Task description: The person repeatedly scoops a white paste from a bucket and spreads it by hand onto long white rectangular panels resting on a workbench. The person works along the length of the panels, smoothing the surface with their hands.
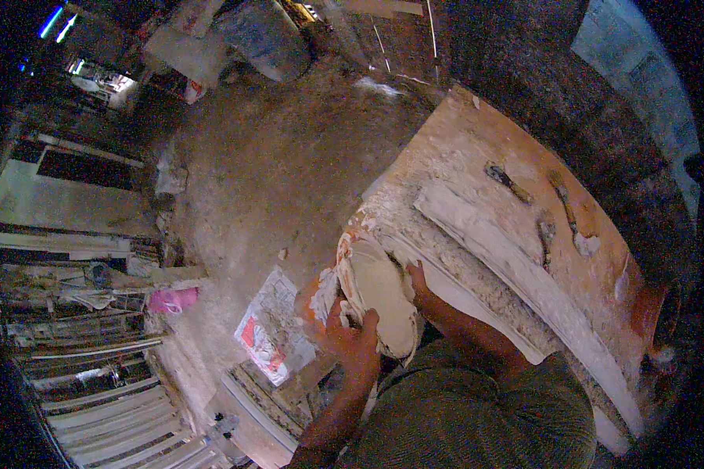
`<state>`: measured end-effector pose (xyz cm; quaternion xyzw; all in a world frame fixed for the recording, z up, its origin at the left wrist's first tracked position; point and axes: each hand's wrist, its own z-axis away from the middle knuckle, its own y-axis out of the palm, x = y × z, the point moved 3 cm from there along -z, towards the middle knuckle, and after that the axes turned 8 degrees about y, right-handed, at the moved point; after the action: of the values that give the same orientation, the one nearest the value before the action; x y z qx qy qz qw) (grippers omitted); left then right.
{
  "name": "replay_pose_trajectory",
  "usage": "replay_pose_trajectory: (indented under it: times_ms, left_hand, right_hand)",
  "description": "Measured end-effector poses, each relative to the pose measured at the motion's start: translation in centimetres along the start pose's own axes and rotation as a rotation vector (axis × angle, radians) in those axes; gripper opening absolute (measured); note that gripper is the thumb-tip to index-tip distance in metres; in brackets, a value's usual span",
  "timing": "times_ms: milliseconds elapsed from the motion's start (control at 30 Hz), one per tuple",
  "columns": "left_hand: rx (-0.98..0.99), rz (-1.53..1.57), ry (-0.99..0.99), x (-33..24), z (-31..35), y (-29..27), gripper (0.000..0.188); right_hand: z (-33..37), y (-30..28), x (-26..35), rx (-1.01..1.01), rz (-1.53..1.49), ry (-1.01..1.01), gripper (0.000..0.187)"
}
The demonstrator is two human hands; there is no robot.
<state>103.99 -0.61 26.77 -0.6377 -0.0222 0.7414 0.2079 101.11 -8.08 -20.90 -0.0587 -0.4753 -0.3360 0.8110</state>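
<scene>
Between my two hands is a container (322, 303) with a crusted, ragged rim. It is full of a smooth cream-coloured paste (383, 293), like wet clay or plaster. My left hand (353, 338) curls its fingers on the near left rim. At the right rim, my right hand (417, 283) has its fingers bent against the edge; its grip is partly hidden. The container stands close to my body, beside the long edge of a worktable (438, 152).
On the worktable lie a long pale-coated strip (508, 250) and several crusted hand tools (508, 183). A printed sack (275, 328) lies on the dusty floor (274, 164). Slatted racks (117, 414) and a pink bag (172, 300) are at the left. An orange pot (648, 313) stands far right.
</scene>
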Motion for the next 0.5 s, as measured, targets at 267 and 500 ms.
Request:
replay_pose_trajectory:
  times_ms: [267,500]
  left_hand:
    - [-0.069,-0.598,0.409,-0.2,3.4,1.4,0.067]
    - [-0.033,-0.112,0.371,1.2,11.1,3.0,0.061]
  right_hand:
    - [2.2,0.3,1.8,0.212,-0.938,0.270,0.055]
    - [6.8,-4.1,0.3,0.040,-0.743,0.233,0.056]
